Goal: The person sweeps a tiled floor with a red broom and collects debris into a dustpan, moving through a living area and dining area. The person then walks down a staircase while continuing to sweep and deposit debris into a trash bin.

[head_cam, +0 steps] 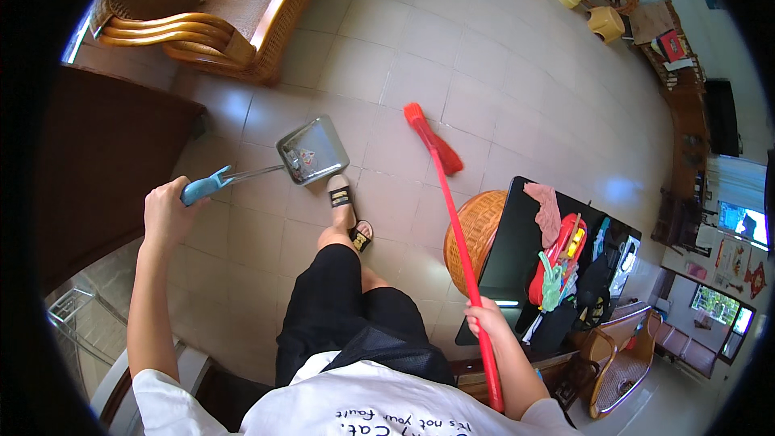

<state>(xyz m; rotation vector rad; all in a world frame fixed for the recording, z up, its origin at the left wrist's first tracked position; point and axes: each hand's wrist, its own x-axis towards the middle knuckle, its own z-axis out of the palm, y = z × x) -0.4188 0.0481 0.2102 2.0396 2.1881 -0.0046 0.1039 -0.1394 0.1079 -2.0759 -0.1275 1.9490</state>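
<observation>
My left hand [168, 211] is closed round the light-blue handle of a long-handled dustpan [327, 145]. Its metal pan lies by my feet, with some debris and scraps inside. In my right hand [487, 317] is the red shaft of a broom [455, 218], whose upper end runs back beside my forearm. The broom's red bristle head reaches the tiled floor [387, 194] ahead, to the right of the pan and apart from it.
A wicker sofa [266, 42] stands at the upper left, a dark wooden cabinet [115, 163] at the left. To my right, a black table [514, 242] holds a red tray, a pink cloth and bags, beside a wicker stool [475, 224]. Plastic stools [605, 23] stand at the upper right.
</observation>
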